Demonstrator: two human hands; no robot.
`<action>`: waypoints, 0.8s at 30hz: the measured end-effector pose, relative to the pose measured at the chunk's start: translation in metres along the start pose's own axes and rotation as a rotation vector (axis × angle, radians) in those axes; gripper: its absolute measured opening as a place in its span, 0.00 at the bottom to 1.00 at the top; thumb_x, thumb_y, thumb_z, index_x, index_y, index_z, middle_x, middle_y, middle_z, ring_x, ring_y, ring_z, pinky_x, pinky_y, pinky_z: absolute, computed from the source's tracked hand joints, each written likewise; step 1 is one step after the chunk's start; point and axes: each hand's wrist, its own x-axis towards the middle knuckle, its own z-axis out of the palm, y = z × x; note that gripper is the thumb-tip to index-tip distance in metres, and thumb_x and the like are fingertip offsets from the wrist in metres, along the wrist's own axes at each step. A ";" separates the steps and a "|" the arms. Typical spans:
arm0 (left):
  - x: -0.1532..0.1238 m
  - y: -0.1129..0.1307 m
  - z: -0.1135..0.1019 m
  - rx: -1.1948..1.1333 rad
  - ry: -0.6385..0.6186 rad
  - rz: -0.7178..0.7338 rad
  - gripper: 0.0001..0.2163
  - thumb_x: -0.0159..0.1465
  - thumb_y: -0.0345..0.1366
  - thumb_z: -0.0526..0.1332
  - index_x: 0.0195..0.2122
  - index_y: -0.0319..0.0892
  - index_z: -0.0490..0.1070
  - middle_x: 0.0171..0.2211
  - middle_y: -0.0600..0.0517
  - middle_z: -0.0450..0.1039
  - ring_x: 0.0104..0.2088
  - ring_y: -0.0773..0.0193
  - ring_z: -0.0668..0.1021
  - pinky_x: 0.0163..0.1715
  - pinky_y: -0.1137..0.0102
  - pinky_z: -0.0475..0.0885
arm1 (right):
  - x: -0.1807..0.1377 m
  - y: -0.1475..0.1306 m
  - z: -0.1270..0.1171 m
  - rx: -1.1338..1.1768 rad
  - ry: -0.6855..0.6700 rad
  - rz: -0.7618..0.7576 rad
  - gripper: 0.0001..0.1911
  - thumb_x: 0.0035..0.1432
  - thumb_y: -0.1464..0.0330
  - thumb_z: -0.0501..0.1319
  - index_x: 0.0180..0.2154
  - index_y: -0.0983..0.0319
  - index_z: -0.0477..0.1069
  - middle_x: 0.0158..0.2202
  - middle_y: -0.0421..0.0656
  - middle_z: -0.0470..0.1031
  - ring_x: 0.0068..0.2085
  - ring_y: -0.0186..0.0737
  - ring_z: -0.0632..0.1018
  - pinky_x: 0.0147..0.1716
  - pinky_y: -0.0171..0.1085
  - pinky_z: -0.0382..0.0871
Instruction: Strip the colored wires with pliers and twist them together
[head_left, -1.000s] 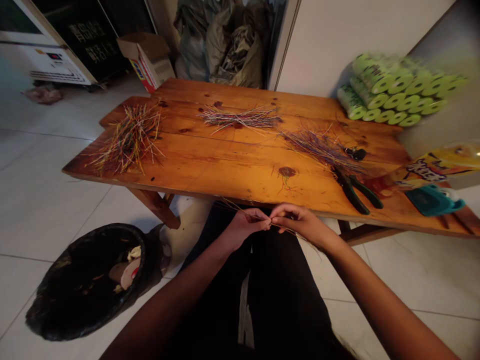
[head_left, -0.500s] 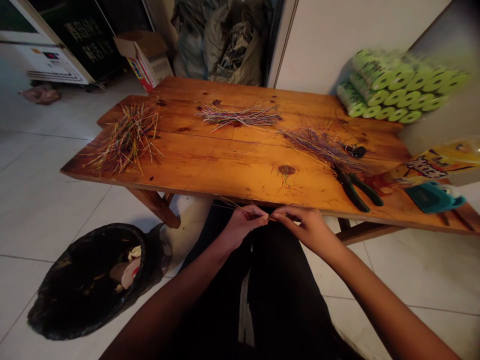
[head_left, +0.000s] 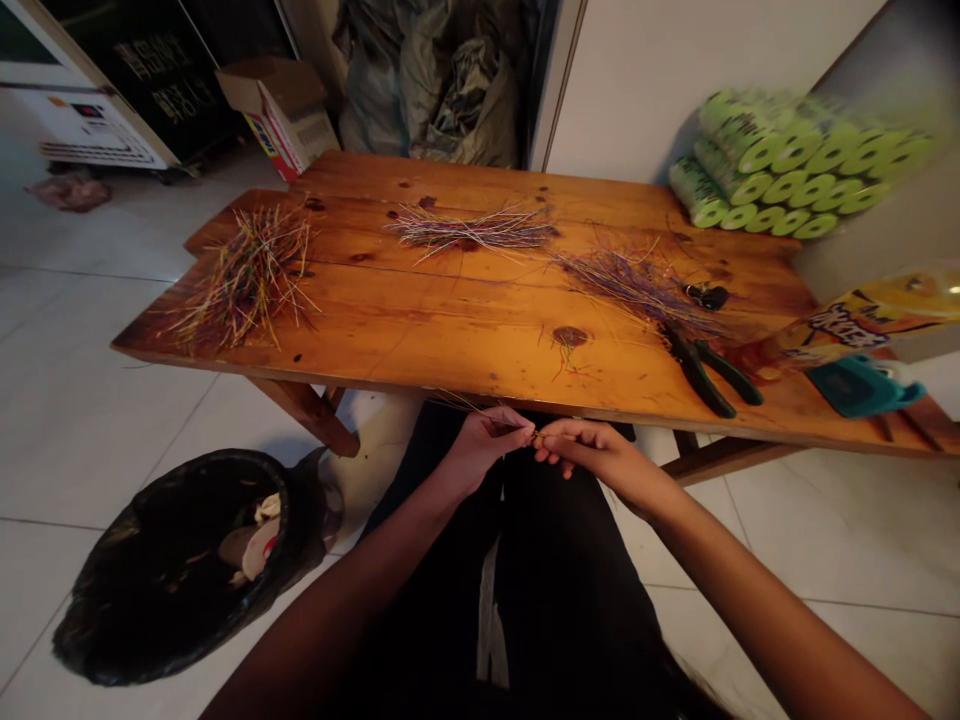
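Note:
Over my lap, at the near edge of the wooden table (head_left: 420,335), my left hand (head_left: 491,440) pinches a few thin wires (head_left: 459,399) whose loose ends stick out to the left. My right hand (head_left: 589,447) meets it fingertip to fingertip and pinches the wires' other end, with the lower fingers loosely curled. The exact tips are too small to make out. Beyond my hands lie short coloured wire scraps (head_left: 571,358). Farther off are a left wire bundle (head_left: 251,275), a middle wire bundle (head_left: 472,230) and a right wire bundle (head_left: 637,285).
Dark-handled pliers (head_left: 705,370), a teal plastic object (head_left: 862,388) and a bottle with a yellow label (head_left: 862,320) are at the table's right. Green-wrapped rolls (head_left: 795,165) are stacked behind. A black-lined bin (head_left: 75,630) stands on the floor at left, a cardboard box (head_left: 281,110) behind.
My right hand has turned slightly, and its lower fingers now show beneath. Both hands stay together at the wires. The whole view has shifted a little.

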 end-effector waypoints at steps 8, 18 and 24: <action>-0.001 0.000 0.001 0.029 -0.014 -0.012 0.07 0.46 0.35 0.68 0.23 0.39 0.73 0.21 0.55 0.71 0.24 0.71 0.72 0.29 0.74 0.66 | -0.003 0.004 0.005 -0.492 0.256 -0.259 0.06 0.54 0.65 0.59 0.33 0.59 0.72 0.30 0.40 0.75 0.30 0.36 0.74 0.32 0.36 0.67; -0.003 -0.001 0.002 0.056 -0.072 -0.043 0.07 0.48 0.35 0.67 0.25 0.38 0.72 0.23 0.54 0.74 0.27 0.70 0.75 0.32 0.73 0.68 | -0.003 0.008 0.010 -0.124 0.222 -0.070 0.12 0.57 0.62 0.55 0.29 0.61 0.70 0.25 0.41 0.72 0.28 0.34 0.72 0.26 0.33 0.64; -0.004 -0.002 0.001 0.120 -0.095 -0.019 0.08 0.49 0.36 0.67 0.26 0.38 0.72 0.24 0.54 0.74 0.27 0.69 0.75 0.32 0.72 0.68 | 0.000 0.009 0.009 0.302 0.114 0.203 0.12 0.52 0.60 0.58 0.28 0.64 0.68 0.24 0.40 0.69 0.23 0.28 0.69 0.19 0.28 0.62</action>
